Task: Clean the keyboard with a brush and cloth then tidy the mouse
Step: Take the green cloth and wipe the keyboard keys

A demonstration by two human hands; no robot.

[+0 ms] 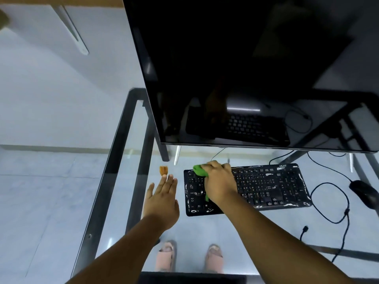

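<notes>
Fingers (215, 166) of right hand (220, 181) bunch soft green cloth (200, 171), frame centre, on rigid black keyboard (266, 185); left hand (162, 199) flat, empty.

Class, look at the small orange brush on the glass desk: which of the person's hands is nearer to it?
Left. The left hand lies open with fingertips just short of the brush; the right hand is farther off, holding the green cloth on the keyboard.

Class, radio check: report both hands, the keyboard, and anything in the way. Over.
Right hand grips green cloth on keyboard, left end. Left hand open, flat, near brush. Mouse untouched at right; its cable loops beside keyboard.
</notes>
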